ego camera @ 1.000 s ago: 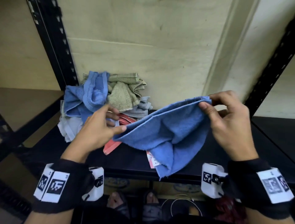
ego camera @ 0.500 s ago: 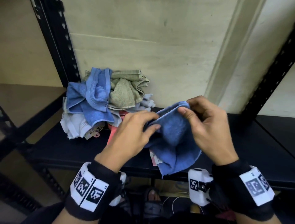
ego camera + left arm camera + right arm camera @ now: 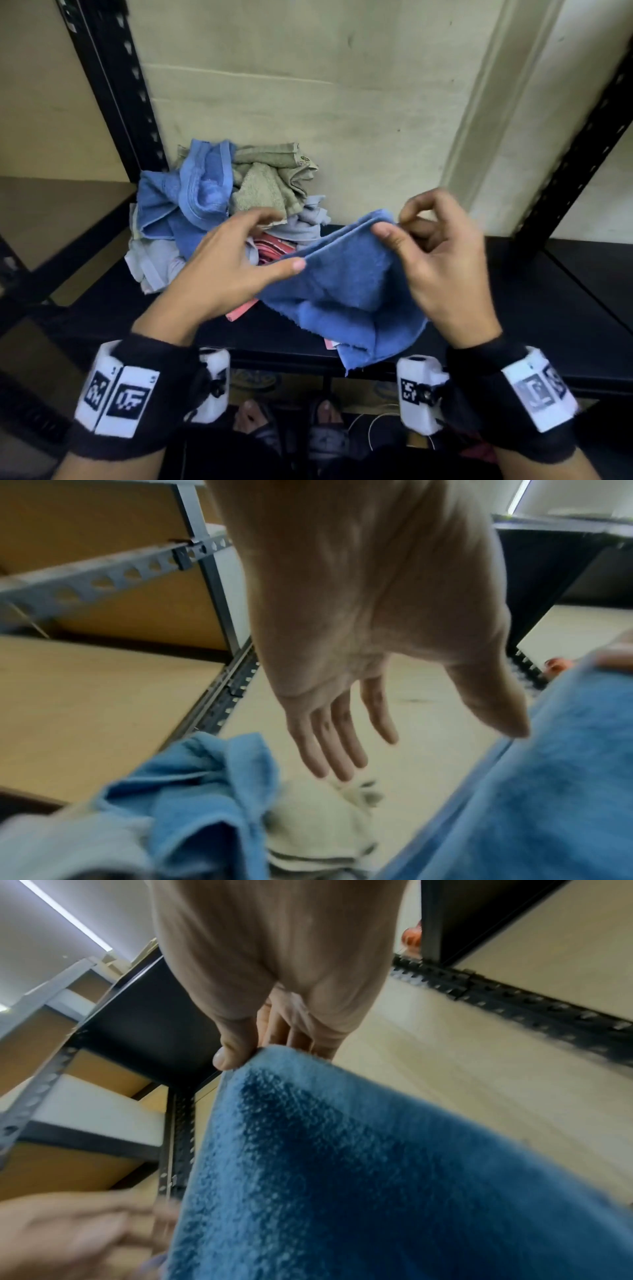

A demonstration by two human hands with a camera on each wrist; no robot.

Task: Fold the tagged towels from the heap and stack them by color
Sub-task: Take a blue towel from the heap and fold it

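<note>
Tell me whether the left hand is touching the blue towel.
Touching. In the head view the left hand's thumb lies against the blue towel's folded edge, fingers straight; the right hand pinches its corner.

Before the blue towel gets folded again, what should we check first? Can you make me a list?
1. Right hand pinches the blue towel at its top corner: ok.
2. Left hand has a grip too: not ok; fingers straight, only the thumb touches.
3. Towel edges line up: cannot tell; the bottom hangs uneven.
4. Towel lies flat on the shelf: not ok; it droops over the front edge.
5. Heap out of the way: ok.
</note>
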